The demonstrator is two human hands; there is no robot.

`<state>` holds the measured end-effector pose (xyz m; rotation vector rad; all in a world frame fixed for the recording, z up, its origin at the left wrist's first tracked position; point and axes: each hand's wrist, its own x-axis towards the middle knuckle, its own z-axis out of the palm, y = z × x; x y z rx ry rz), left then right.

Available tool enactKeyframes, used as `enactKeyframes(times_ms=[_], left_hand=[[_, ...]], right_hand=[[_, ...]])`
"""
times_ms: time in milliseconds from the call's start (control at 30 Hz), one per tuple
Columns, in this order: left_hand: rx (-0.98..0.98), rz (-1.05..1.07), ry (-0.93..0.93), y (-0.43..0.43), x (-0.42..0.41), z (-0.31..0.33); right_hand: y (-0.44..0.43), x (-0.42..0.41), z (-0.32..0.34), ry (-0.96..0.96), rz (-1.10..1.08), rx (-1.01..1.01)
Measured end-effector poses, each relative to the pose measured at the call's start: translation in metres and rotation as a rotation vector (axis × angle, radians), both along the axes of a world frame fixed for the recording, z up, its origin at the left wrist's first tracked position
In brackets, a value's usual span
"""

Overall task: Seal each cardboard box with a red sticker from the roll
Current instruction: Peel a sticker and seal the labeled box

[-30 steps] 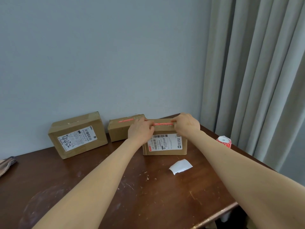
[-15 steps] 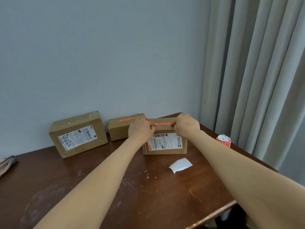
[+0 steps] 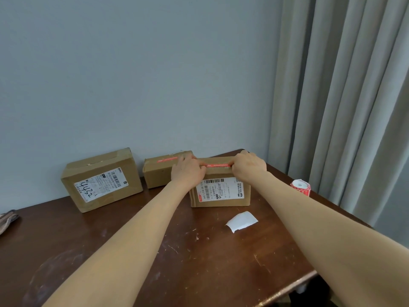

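Only small things are changing. The right hand [image 3: 249, 166] is raising its knuckles a little and is curling its fingers [image 3: 235, 167] more steeply onto the right end of the red sticker [image 3: 218, 165]; one second ago it was lying flatter on the cardboard box [image 3: 220, 193]. The left hand [image 3: 188, 171] is shifting very slightly toward the far edge of this box, so a little more of the sticker is showing between the two hands. The whole view is also drifting, and everything is sitting slightly higher.
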<state>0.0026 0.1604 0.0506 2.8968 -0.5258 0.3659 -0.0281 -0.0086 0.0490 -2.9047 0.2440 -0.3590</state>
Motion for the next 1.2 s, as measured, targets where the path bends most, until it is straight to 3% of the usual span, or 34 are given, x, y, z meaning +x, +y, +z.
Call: enactKeyframes(times_ms=[267,467,667,900,1200], left_hand=[[-0.140,-0.025,-0.073,0.003,-0.004,-0.003],[-0.091,-0.031,-0.045,0.005,-0.007,-0.004],[-0.073,-0.069,-0.132,0.005,-0.012,0.003],[-0.115,-0.028,-0.091,0.005,-0.008,0.004],[-0.008,-0.012,0.025,0.006,0.001,0.002]], right_hand=[[-0.005,-0.010,0.008,-0.080,0.054,0.004],[-0.003,-0.014,0.003,-0.037,0.057,-0.016],[0.000,-0.015,0.008,-0.071,0.067,-0.039],[0.001,-0.010,0.010,-0.041,0.053,0.004],[-0.002,-0.002,0.001,0.041,0.028,0.006]])
